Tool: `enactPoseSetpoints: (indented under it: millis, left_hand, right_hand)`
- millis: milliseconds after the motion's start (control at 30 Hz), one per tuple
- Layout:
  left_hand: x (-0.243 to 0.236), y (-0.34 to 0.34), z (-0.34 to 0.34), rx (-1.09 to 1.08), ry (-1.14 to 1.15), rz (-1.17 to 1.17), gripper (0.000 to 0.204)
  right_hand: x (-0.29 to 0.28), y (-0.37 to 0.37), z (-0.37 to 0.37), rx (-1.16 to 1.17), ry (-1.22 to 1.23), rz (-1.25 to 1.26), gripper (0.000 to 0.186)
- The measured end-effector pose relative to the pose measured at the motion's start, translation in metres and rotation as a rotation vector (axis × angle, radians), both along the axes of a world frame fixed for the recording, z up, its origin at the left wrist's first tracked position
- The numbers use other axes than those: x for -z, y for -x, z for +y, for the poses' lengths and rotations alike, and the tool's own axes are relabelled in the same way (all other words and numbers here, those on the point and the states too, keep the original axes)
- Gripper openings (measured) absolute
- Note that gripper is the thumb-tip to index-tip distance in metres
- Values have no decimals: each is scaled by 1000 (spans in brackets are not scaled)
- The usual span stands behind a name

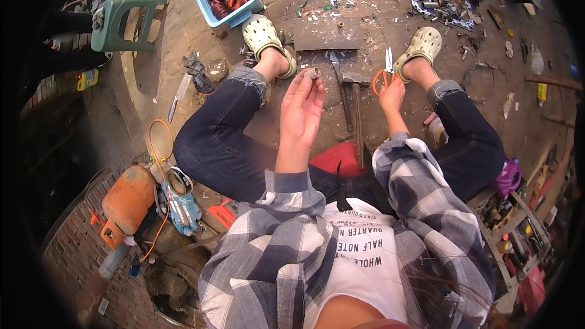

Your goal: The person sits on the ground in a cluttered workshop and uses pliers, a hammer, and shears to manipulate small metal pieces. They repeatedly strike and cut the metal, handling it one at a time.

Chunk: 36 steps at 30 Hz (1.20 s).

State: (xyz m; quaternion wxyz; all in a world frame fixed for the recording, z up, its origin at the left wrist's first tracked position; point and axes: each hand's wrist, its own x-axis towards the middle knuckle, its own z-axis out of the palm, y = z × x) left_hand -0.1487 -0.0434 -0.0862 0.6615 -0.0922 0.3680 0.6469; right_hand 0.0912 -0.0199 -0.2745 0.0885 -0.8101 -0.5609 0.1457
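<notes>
My left hand (303, 106) is raised between my knees. Its fingertips pinch a small greyish-brown piece (312, 73), too small to name. To its right, my right hand (392, 97) is closed on the orange handles of a pair of scissors (389, 61). Their blades point away from me, next to my right shoe. A hammer (357, 106) with a wooden handle lies on the ground between my hands, beside a long dark metal tool (341, 88). Beyond them is a flat metal plate (326, 35) with a small upright stub on it.
A blue tub (248, 11) of dark red pieces stands at my left foot. Farther left are a green stool (122, 21), a dark glove (198, 73) and a knife (180, 94). An orange gas cylinder (129, 198) lies lower left. Metal parts (439, 5) are scattered at the far right.
</notes>
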Motion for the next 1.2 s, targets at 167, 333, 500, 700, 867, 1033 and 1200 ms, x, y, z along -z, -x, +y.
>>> enactPoseSetpoints:
  millis: [167,333,500,700,867,1033,1200]
  left_hand:
    - [82,-39,36,44,178,683,21]
    - [178,-69,71,208,300,1294,16]
    - [209,-75,101,286,174,1690,19]
    - [223,-73,117,406,95,1783,24]
    - [224,-69,113,401,84,1724,23]
    - [227,-50,105,36,367,1609,14]
    - [226,-22,108,-177,591,1430,17]
  right_hand:
    - [6,24,-36,172,273,117,49]
    - [22,62,-81,662,892,1074,66]
    - [12,30,-49,1021,933,1821,56]
    - [8,37,-27,1084,928,1780,55]
    - [-35,54,-19,549,619,991,50]
    - [-87,69,5,301,265,721,39]
    - [-58,80,7,-40,-233,492,35]
